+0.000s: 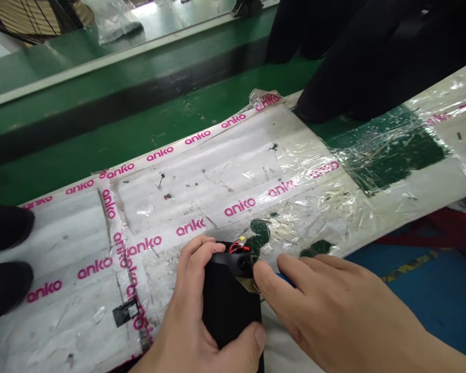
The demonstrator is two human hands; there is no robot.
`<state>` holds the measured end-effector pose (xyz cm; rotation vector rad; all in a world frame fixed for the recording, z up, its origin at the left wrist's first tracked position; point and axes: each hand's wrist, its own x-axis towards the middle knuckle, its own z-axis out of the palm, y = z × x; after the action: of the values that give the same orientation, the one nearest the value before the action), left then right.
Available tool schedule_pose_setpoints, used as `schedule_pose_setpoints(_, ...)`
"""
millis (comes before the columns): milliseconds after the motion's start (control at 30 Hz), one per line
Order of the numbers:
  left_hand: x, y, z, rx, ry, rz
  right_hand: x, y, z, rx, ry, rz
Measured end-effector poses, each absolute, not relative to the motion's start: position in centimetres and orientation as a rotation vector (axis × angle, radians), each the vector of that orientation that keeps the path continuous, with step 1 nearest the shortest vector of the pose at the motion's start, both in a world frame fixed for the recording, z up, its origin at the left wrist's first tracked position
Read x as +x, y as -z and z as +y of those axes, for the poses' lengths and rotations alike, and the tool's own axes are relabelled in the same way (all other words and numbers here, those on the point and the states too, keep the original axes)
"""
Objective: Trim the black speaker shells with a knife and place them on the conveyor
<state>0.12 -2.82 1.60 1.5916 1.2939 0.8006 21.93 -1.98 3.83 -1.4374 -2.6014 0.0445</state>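
Much of the black device (231, 305) is hidden: it sits toward six o'clock from the middle of the view, its lower end running out of frame and its left edge covered by the left hand (190, 324). At its upper end, a dark plastic end piece (241, 264) shows a round recess; red wires (238, 248) curl over its top with a small yellow piece (242, 239) at one o'clock, but I cannot make out what they join. A thin tan sliver (249, 285) lies by the end piece, its far tip lost behind the right thumb; whether it is part of the device or of a tool I cannot tell.

The left hand rises from six o'clock, fingers bent over the device's upper edge and thumb along its near side, so they hold it firmly. The right hand (326, 305) reaches in from four o'clock, palm down, knuckles up, its fingers curled narrow around a blue strip (286, 280); only a short edge of that shows, the rest being under the hand.

Beyond lies the taped surface (217, 166), lettered in pink. Dark rounded shapes (8, 233) are cut off at nine o'clock, and large black forms (373, 62) at one to two o'clock are too dim and blurred to name.
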Motion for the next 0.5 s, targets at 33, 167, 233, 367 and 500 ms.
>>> schedule_pose_setpoints(33,0.11,-1.56,-2.82,1.592,-0.800,1.295,21.96,-3.80,-1.99,-1.434,-0.051,-2.605)
schedule_pose_setpoints(167,0.09,-1.52,-2.88,1.601,-0.800,1.298,22.07,-3.86,-2.22,-1.464,-0.026,-2.591)
schedule_pose_setpoints(233,0.10,-1.57,-2.90,1.591,-0.803,1.301,22.05,-3.96,-2.29,-1.465,-0.011,-2.592)
schedule_pose_setpoints(367,0.10,-1.53,-2.92,1.565,-0.804,1.308,21.95,-4.05,-2.12,-1.430,-0.002,-2.618)
schedule_pose_setpoints(500,0.02,-1.17,-2.88,1.584,-0.832,1.281,22.08,-3.86,-1.86,-1.396,-0.013,-2.612)
